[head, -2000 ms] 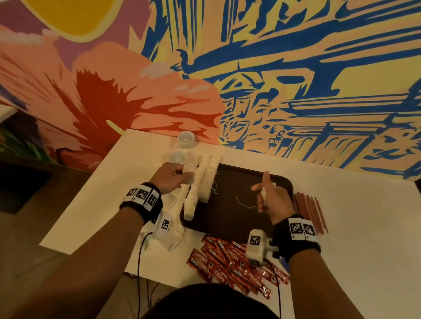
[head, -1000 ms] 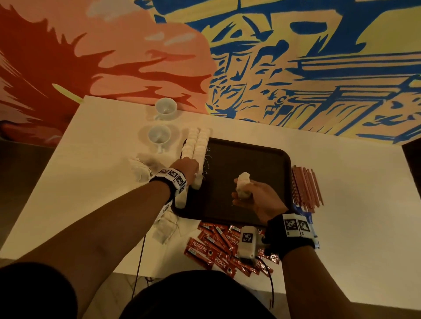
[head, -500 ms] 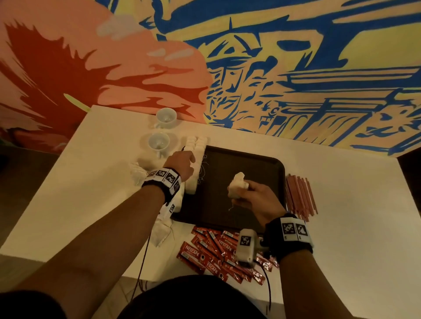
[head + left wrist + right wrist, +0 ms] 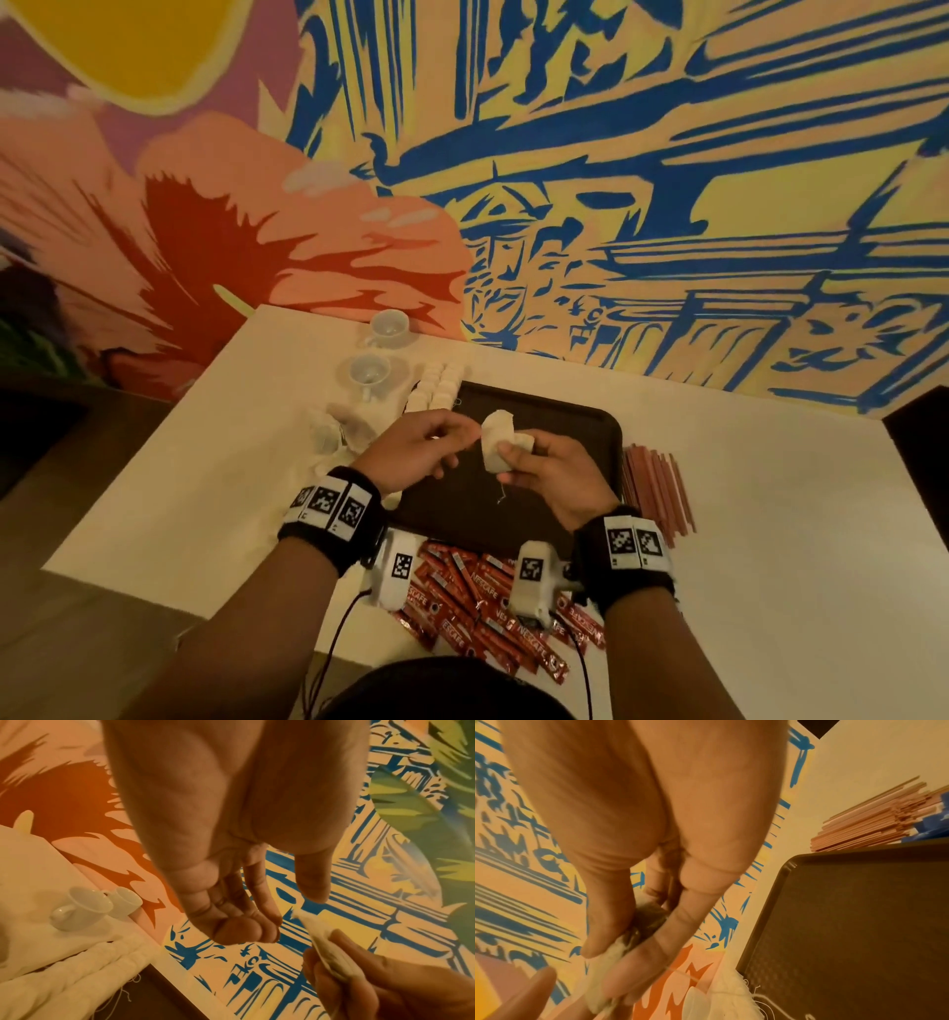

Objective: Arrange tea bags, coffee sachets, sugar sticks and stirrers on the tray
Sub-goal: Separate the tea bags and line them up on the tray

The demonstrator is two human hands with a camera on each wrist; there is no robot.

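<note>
A dark brown tray [image 4: 570, 431] lies on the white table. Above its middle my right hand [image 4: 513, 452] pinches a small bunch of white tea bags [image 4: 497, 442] between thumb and fingers, a thread dangling below. My left hand [image 4: 452, 437] hovers just left of the bunch with loosely curled fingers and holds nothing. In the left wrist view the fingertips [image 4: 257, 931] sit beside the tea bag [image 4: 323, 939]. Two rows of tea bags [image 4: 436, 385] line the tray's left edge. Red coffee sachets [image 4: 477, 606] lie in front of the tray, and stirrers [image 4: 655, 488] to its right.
Two white cups [image 4: 369, 372] stand at the back left by the painted wall. Loose tea bags [image 4: 339, 431] lie left of the tray. Blue packets [image 4: 931, 829] show beside the stirrers [image 4: 872, 821]. The table's front edge runs close under my wrists.
My left hand left the tea-bag rows at the tray's left edge and moved right to the bunch. My right hand kept hold of the tea bags and raised them slightly.
</note>
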